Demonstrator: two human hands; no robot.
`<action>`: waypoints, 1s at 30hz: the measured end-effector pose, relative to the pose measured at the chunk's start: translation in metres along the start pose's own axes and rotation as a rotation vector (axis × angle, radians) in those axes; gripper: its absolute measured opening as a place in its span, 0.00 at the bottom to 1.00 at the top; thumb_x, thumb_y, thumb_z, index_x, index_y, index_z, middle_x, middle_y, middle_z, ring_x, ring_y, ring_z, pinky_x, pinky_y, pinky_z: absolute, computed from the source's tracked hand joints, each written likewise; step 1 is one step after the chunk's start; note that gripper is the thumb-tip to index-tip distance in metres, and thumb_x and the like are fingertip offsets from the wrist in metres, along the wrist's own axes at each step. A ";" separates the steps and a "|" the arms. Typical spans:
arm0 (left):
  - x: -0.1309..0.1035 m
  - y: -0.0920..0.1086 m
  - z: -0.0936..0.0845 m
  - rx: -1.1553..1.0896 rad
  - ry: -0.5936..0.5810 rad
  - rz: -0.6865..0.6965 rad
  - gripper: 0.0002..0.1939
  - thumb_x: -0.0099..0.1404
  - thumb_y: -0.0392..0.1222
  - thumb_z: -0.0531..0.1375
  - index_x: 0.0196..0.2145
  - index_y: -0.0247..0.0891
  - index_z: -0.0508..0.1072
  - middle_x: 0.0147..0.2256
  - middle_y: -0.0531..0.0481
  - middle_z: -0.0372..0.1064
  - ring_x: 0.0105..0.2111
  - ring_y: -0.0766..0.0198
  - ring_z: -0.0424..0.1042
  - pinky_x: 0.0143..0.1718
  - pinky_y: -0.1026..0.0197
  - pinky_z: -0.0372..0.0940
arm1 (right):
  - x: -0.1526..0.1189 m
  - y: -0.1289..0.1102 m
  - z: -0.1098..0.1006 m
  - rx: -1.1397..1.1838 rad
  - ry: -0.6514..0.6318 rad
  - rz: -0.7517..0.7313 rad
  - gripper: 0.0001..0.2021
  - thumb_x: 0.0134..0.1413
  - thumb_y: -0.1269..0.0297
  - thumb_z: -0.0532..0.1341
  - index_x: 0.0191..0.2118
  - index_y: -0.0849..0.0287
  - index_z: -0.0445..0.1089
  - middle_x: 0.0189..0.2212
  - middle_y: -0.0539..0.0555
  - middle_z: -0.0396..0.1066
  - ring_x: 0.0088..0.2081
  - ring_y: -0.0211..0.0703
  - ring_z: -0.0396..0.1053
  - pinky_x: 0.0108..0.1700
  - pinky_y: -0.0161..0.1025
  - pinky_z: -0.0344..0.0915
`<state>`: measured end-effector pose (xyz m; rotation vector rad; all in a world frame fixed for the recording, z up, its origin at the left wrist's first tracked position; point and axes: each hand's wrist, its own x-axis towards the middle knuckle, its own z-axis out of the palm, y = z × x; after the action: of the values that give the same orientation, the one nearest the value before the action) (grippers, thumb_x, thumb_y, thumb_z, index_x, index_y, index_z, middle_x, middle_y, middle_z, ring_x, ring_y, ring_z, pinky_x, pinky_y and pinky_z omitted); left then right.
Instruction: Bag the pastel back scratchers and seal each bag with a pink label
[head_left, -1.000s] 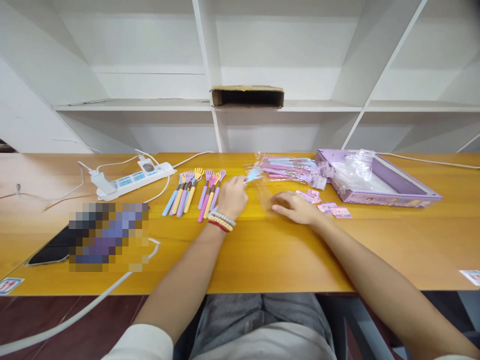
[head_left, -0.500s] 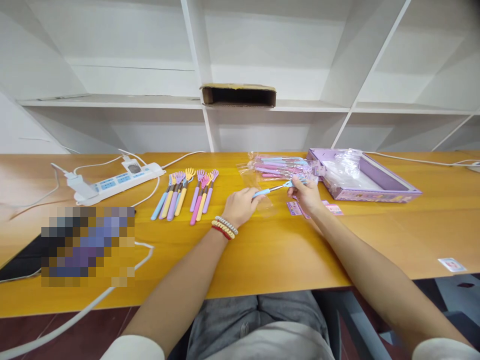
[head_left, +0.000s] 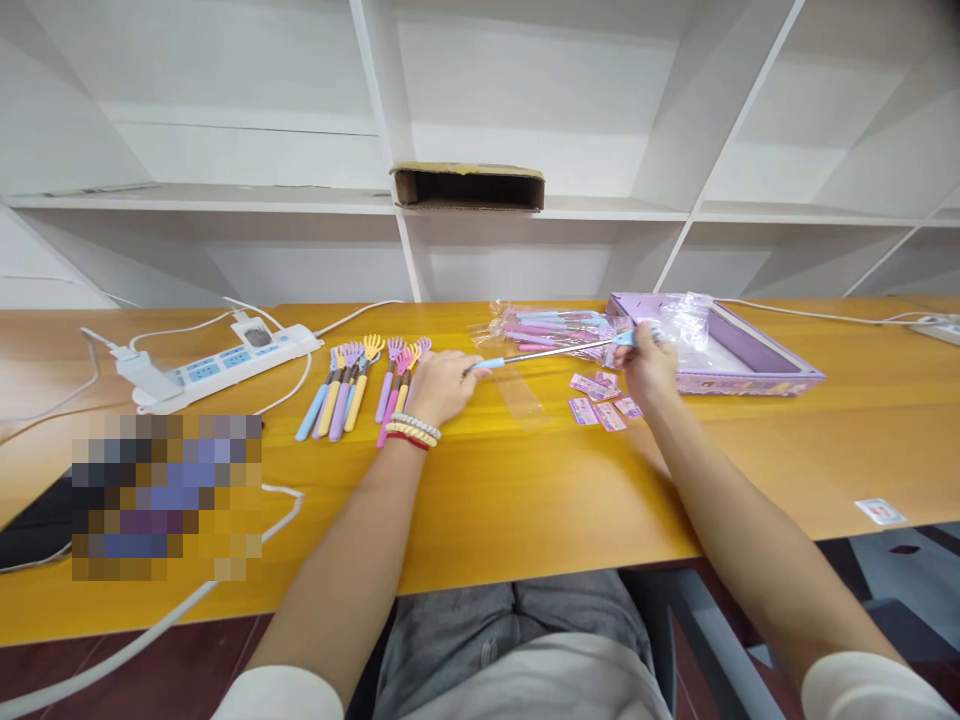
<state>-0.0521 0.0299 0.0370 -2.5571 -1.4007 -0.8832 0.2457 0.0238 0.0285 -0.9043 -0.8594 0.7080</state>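
A blue telescopic back scratcher (head_left: 555, 351) is stretched between my hands above the table, its thin metal shaft drawn out long. My left hand (head_left: 444, 385) is closed round its blue handle. Wrapped round the other end is my right hand (head_left: 651, 365), which mostly hides the claw head. Beside and partly behind my left hand lie several back scratchers (head_left: 401, 385) in purple, pink and yellow. Another group of back scratchers (head_left: 349, 392) sits just left of them. Beyond my hands is a pile of back scratchers in clear plastic (head_left: 559, 328). Several small purple cards (head_left: 600, 402) lie near my right hand.
An open purple box (head_left: 750, 384) with clear plastic inside stands at the right. A flat clear wrapper (head_left: 521, 398) lies mid-table. At the left are a white power strip (head_left: 225, 368) with cables and a blurred-out area. A cardboard box (head_left: 469, 188) sits on the white shelf.
My hands have moved apart, left hand leftward and right hand rightward, and the back scratcher's shaft is much longer. More of the purple cards shows now. The view has shifted slightly.
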 end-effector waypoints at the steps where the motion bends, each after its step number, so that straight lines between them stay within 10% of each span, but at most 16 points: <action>1: 0.000 -0.009 -0.003 0.036 0.053 -0.013 0.15 0.63 0.50 0.50 0.35 0.43 0.74 0.31 0.48 0.72 0.36 0.58 0.66 0.40 0.55 0.52 | 0.005 -0.006 -0.007 0.010 0.052 -0.027 0.17 0.49 0.52 0.59 0.22 0.61 0.60 0.12 0.46 0.63 0.13 0.30 0.58 0.14 0.28 0.55; 13: -0.025 -0.093 -0.027 0.156 0.383 -0.362 0.13 0.60 0.42 0.51 0.38 0.41 0.72 0.40 0.44 0.68 0.45 0.51 0.59 0.46 0.48 0.45 | 0.043 -0.055 -0.080 0.267 0.581 -0.177 0.12 0.58 0.66 0.52 0.23 0.60 0.55 0.13 0.42 0.53 0.11 0.26 0.48 0.12 0.26 0.42; 25: -0.022 -0.095 -0.055 0.102 0.428 -0.300 0.10 0.58 0.43 0.54 0.35 0.42 0.73 0.37 0.44 0.68 0.45 0.51 0.59 0.47 0.47 0.49 | 0.060 -0.044 -0.118 0.214 0.756 -0.184 0.11 0.53 0.68 0.54 0.22 0.58 0.56 0.16 0.43 0.51 0.12 0.26 0.45 0.13 0.29 0.38; 30: -0.025 -0.108 -0.073 -0.305 0.401 -0.311 0.07 0.50 0.43 0.62 0.28 0.40 0.73 0.31 0.49 0.69 0.34 0.60 0.66 0.38 0.57 0.60 | 0.056 -0.043 -0.114 0.052 0.775 -0.256 0.06 0.51 0.74 0.52 0.31 0.56 0.62 0.17 0.43 0.56 0.11 0.29 0.49 0.13 0.30 0.40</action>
<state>-0.1810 0.0478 0.0640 -2.1891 -1.6533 -1.6666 0.3780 0.0082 0.0452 -0.9015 -0.2504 0.1192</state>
